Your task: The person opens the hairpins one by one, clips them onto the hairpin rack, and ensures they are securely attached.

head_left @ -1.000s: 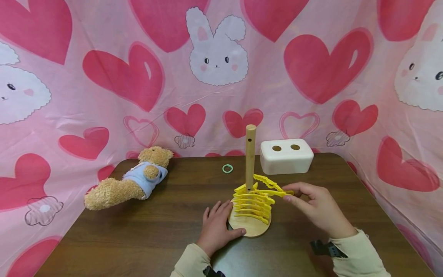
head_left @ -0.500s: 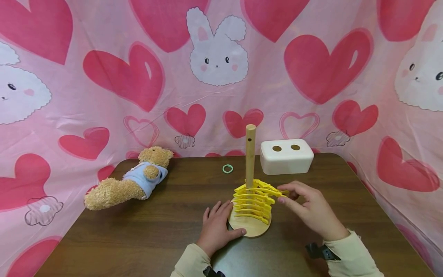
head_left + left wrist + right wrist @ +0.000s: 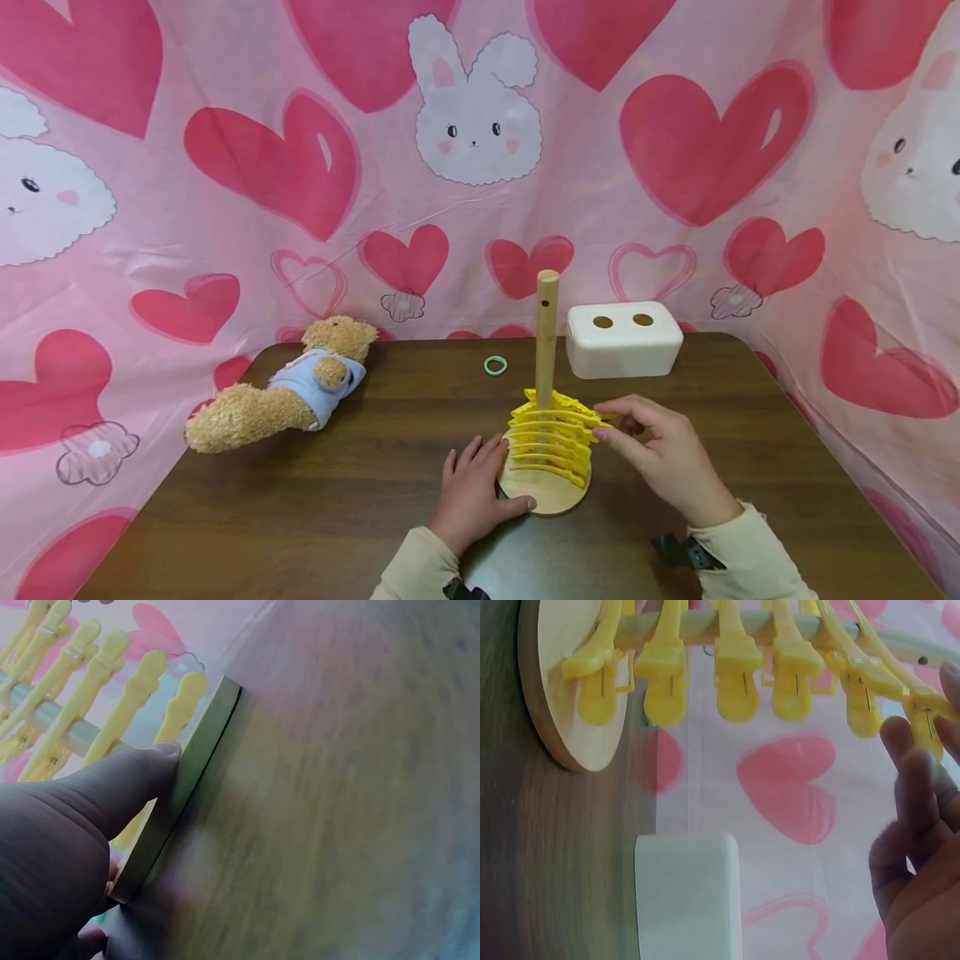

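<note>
On the dark wooden table stands a post point(image 3: 547, 342) with a round wooden base point(image 3: 551, 502). Several curved yellow banana clips point(image 3: 737, 675) sit one above another round its lower half. The right hand point(image 3: 667, 458) pinches the hinged right end of the uppermost banana clip point(image 3: 926, 731) between thumb and fingers; its arms lie close together at the post. The left hand point(image 3: 472, 492) holds the base at its left front rim, thumb along the near edge point(image 3: 161, 817) and fingers at the left side. Part of the base is hidden behind the clips.
Behind the stand, to the right, is a white box point(image 3: 625, 342) with two holes in its top. A green ring point(image 3: 495, 365) lies behind the stand. At the left lies a teddy bear point(image 3: 315, 383) in a blue shirt, and a pink heart-print cloth point(image 3: 300, 175) hangs behind.
The right hand has moved left toward the post, and the top clip's spread arms have come together. The left hand keeps its place on the base.
</note>
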Demonstrator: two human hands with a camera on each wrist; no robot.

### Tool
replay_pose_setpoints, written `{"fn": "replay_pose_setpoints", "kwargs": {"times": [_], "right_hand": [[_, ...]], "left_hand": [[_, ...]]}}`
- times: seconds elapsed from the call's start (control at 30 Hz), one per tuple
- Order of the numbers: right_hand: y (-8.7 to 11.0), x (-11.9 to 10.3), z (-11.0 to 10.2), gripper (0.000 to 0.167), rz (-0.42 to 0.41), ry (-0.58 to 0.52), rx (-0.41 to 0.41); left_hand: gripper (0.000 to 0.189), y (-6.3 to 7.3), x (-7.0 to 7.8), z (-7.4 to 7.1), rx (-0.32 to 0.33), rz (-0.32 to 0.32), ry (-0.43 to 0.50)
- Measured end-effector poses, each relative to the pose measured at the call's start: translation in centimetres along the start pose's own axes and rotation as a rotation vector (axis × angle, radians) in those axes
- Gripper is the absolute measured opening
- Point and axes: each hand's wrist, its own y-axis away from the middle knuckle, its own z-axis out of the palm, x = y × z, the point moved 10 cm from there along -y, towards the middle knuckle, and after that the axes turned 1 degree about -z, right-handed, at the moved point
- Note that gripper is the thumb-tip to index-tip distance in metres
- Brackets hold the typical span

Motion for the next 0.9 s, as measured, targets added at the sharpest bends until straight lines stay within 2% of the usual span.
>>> {"fn": "replay_pose_setpoints", "kwargs": {"times": [0.4,0.63,0.9], "right_hand": [[0.2,-0.7,0.4,0.022,-0.003,-0.072,0.082],[0.2,-1.2,1.2,0.023,-0.017,-0.117,0.091],[0.2,-0.9,1.2,0.024,-0.002,-0.105,0.093]], "left_hand": [[0.092,0.0,0.0,0.4,-0.011,0.022,-0.039],[0.090,-0.1,0.3,0.4,-0.016,0.041,-0.057],[0.092,-0.1,0.1,0.5,-0.018,0.032,-0.037]]}}
